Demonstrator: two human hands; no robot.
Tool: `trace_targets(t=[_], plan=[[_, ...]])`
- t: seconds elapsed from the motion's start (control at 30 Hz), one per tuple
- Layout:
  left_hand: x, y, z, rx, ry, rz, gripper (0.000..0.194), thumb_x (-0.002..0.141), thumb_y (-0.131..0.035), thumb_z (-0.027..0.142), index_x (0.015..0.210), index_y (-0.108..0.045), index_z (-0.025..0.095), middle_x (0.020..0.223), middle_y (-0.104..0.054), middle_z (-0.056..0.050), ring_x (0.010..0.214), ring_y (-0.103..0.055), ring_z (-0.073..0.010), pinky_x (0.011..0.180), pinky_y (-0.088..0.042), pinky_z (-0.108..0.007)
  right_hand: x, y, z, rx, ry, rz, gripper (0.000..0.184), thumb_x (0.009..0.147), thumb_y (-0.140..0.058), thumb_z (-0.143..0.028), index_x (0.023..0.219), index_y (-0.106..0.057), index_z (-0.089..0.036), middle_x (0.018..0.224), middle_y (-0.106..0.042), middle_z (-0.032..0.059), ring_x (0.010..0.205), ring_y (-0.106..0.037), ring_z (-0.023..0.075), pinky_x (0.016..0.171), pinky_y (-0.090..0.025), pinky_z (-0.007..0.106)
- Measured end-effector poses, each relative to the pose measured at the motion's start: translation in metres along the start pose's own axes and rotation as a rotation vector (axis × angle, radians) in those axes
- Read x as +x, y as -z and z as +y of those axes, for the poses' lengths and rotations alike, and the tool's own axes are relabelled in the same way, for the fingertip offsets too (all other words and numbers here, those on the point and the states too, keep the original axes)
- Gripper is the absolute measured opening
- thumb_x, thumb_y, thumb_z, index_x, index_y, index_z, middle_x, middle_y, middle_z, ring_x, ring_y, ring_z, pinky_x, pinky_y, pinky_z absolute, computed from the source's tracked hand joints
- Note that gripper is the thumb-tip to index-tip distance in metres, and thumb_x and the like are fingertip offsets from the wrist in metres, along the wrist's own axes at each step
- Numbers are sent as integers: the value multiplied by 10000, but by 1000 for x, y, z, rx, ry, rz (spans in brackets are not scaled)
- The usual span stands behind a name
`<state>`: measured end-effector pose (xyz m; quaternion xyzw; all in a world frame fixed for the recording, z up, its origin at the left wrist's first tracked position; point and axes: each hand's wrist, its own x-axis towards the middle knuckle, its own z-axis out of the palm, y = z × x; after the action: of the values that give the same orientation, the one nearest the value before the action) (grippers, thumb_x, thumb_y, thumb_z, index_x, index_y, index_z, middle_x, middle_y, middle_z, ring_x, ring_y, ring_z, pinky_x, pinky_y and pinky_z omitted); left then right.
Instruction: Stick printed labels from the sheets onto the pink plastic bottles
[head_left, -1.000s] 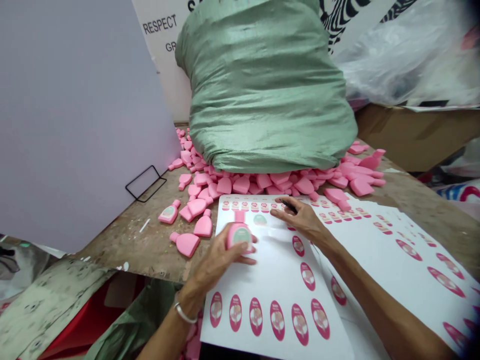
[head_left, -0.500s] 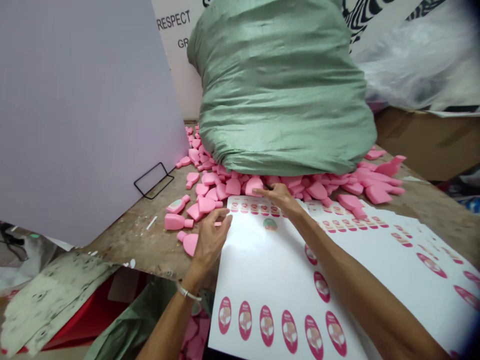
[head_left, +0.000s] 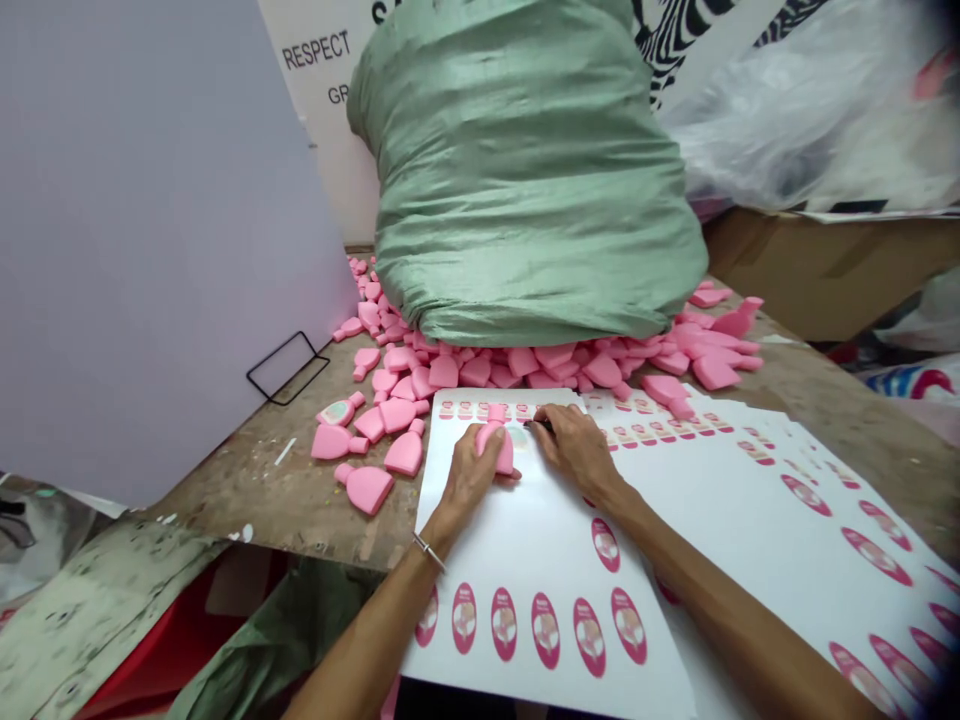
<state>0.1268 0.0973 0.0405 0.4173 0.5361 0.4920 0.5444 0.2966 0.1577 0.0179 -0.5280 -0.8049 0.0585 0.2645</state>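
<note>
left hand (head_left: 466, 478) clasped a smooth pink bottle-shaped piece (head_left: 496, 454) as right hand (head_left: 581, 452) pinched a slim dark tool (head_left: 538, 425) by a pale-green label (head_left: 518, 438), seemingly label-lifting that called for gentle prying.

A worn brown table (head_left: 300, 500) is carrying many pink bottles (head_left: 517, 365) and printed sheets.
Counting from the centre of the view, the bottles are lying in a thick heap from ten o'clock to three o'clock, and a green sack (head_left: 532, 190) is resting over them at twelve; its contact with the table is staying hidden. Some loose bottles (head_left: 369, 488) are lying at eight o'clock, one labelled bottle (head_left: 337, 411) among them. At six, a label sheet (head_left: 510, 560) is lying flat; at four, more sheets (head_left: 735, 510) are overlapping. A black wire frame (head_left: 305, 382) is lying at nine.
</note>
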Motion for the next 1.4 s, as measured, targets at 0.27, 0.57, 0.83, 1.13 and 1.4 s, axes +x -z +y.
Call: trace_targets(t=[0.27, 0.57, 0.83, 1.13, 1.4], plan=[[2, 0, 5, 19, 9, -26, 369, 830, -578, 500, 921, -488, 155, 782, -533, -8, 575, -688, -174, 527, -553, -247, -1, -1, -2, 43, 42, 2, 108, 838, -498, -221, 741, -547, -223, 727, -643, 22, 767, -539, 196, 693, -363, 298], [1, 2, 4, 31, 8, -51, 347, 853, -542, 491, 929, -473, 160, 819, -513, -11, 591, -687, -171, 557, -567, -268, 2, -6, -5, 31, 27, 55, 123, 861, -474, -242, 789, -565, -201, 810, -654, 76, 831, -530, 230, 738, -358, 337], [2, 1, 7, 38, 30, -57, 351, 847, -547, 491, 929, -475, 158, 812, -523, -14, 580, -683, -166, 533, -554, -251, 7, -3, 5, 83, 73, -12, 78, 832, -511, -218, 771, -560, -224, 780, -660, 19, 794, -540, 195, 729, -377, 305], [2, 1, 6, 8, 29, -49, 397, 823, -574, 519, 956, -494, 153, 810, -538, -16, 561, -664, -151, 555, -568, -280, 7, -5, -3, 118, 8, 96, 151, 778, -607, -350, 735, -553, -215, 711, -607, 31, 701, -536, 191, 686, -403, 318], [4, 7, -1, -255, 4, -39, 468, 803, -594, 571, 974, -541, 139, 846, -632, -70, 639, -691, -180, 617, -592, -318, -1, 22, -11, 581, -219, 197, 280, 782, -640, -466, 740, -570, -197, 682, -601, 8, 607, -521, 143, 599, -425, 285]])
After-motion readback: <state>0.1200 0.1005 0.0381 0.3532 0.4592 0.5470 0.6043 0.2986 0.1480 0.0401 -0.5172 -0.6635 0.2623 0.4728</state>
